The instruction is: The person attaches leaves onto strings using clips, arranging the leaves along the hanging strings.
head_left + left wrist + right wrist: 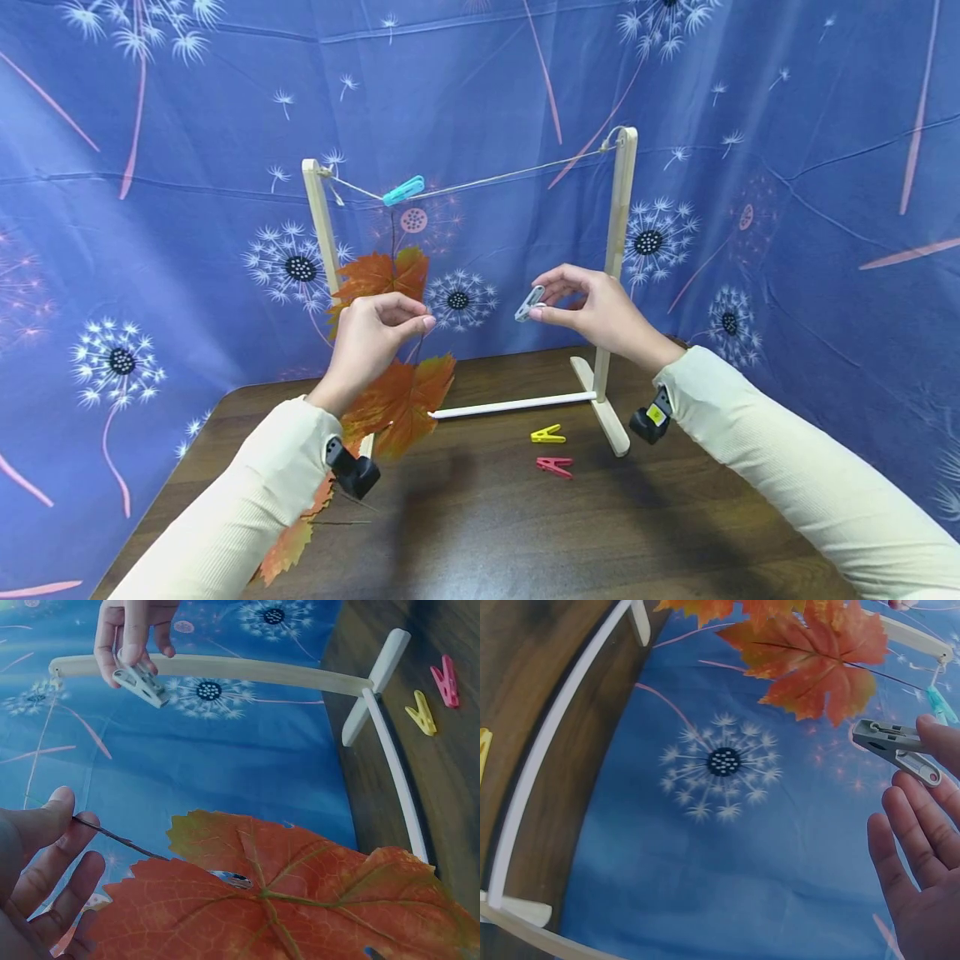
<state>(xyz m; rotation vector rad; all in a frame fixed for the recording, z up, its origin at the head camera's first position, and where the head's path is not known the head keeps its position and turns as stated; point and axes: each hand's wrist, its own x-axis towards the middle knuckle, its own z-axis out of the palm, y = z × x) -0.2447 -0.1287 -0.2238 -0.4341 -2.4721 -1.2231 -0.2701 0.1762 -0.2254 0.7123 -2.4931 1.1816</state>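
Note:
My left hand pinches the thin stem of an orange artificial maple leaf, which hangs below the fingers; its veined face fills the lower left wrist view. Between thumb and fingers, my right hand holds a grey clothespin. In the right wrist view the tip of this clothespin points away from the hand. Above both hands runs a string, sagging toward the left. A turquoise clothespin clips another orange leaf to it by the stem, partly hidden behind my left hand.
Wooden posts carry the string, and a white bar joins them low down. A yellow clothespin and a red clothespin lie on the brown table. More leaves lie under my left forearm. Blue patterned cloth hangs behind.

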